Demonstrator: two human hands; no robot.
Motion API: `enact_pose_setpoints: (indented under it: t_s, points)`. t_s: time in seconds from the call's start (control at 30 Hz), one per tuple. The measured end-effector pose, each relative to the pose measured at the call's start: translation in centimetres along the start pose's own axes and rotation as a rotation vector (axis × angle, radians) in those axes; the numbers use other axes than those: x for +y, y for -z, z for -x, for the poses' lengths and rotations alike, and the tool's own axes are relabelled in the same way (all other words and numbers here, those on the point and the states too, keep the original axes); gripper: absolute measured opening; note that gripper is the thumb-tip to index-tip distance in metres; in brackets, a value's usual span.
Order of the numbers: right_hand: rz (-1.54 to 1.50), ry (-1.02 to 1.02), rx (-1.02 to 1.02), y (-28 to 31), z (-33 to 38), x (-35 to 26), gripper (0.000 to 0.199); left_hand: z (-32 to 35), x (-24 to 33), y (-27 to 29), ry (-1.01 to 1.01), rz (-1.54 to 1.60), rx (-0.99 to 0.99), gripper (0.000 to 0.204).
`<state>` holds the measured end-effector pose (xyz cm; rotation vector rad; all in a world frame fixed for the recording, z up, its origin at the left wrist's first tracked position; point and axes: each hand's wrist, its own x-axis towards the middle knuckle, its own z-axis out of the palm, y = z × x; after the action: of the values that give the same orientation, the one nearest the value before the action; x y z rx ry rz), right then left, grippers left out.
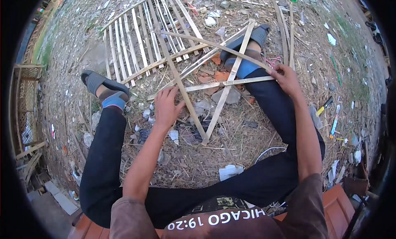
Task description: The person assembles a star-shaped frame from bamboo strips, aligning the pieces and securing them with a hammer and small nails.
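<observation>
Flat bamboo strips cross in a five-pointed star frame (227, 90) in front of me, partly over my right foot. At the star's right point, my right hand (284, 80) pinches the joined ends of a long slanting strip (214, 44) and a crosswise strip (231, 82). Over the left part of that crosswise strip lies my left hand (167, 107), palm down. Its fingertips touch the bamboo near a crossing, while its thumb stands apart. Where the lower point comes together, two strips meet above the ground between my legs.
Beyond the star lies a slatted bamboo panel (167, 60). Loose strips (284, 36) rest past my right foot. A yellow-and-black-handled tool (325, 106) and a blue-and-white tool (334, 122) lie at the right. Stones, brick pieces (222, 76) and litter cover the ground.
</observation>
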<state>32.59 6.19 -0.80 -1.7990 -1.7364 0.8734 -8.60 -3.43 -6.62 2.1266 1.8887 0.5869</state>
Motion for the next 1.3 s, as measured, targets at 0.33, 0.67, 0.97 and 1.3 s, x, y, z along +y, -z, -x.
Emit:
enact_pose_setpoints:
  t_s: [0.33,0.67,0.97,1.3]
  points:
    - [-0.051,0.009,0.013,-1.1,-0.1,0.2,0.023,0.1,0.3,-0.1,0.063,-0.037,-0.001,0.052]
    - [-0.274,-0.248,0.029,-0.4,1.1,-1.6,0.021,1.0,-9.0,1.3,0.259,0.068,0.034,0.034]
    - [-0.763,-0.470,0.074,0.4,1.8,0.5,0.021,1.0,-7.5,2.8,0.078,0.162,-0.104,0.038]
    - [-0.708,-0.369,0.153,-0.3,2.3,-0.5,0.028,1.4,-7.1,3.1,0.025,0.053,-0.030,0.030]
